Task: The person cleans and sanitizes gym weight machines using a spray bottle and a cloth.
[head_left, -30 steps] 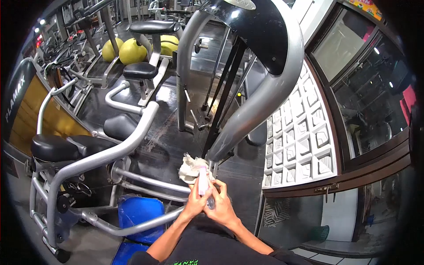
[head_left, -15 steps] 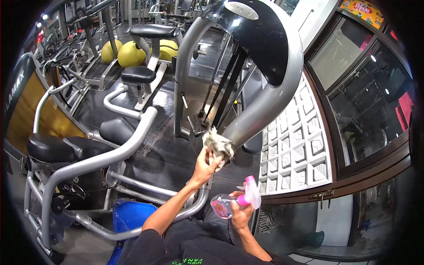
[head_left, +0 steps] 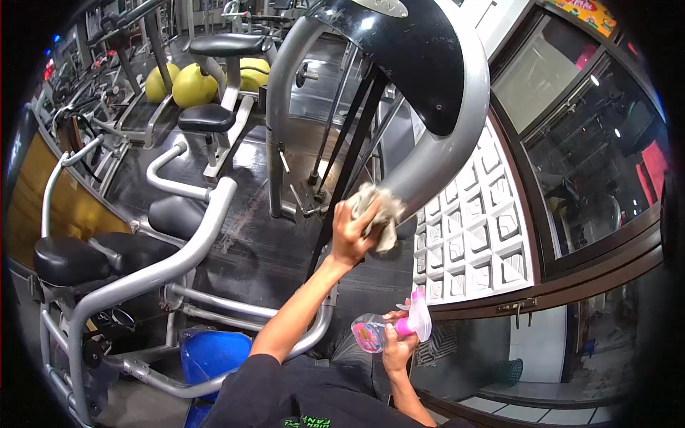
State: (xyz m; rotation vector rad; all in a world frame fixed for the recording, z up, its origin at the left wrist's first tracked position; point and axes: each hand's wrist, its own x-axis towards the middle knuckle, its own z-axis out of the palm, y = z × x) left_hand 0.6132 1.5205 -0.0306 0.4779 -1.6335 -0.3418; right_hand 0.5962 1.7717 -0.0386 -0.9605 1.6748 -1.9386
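My left hand grips a crumpled whitish-grey cloth with bent fingers. The cloth lies against the lower part of the thick silver frame tube of a weight machine. Lower down and to the right, my right hand is wrapped round the neck of a clear spray bottle. Its pink and white trigger head points up and to the right, and the bottle is tilted. Part of the left fingers is hidden by the cloth.
A bent silver rail and black padded seats stand on the left. A blue bucket-like container is by my left side. Yellow exercise balls lie farther back. A white lattice panel and dark-framed windows line the right.
My left hand has moved up and to the right with the cloth along the tube. The spray bottle has shifted slightly right and down in view, still held. The view has shifted a little.
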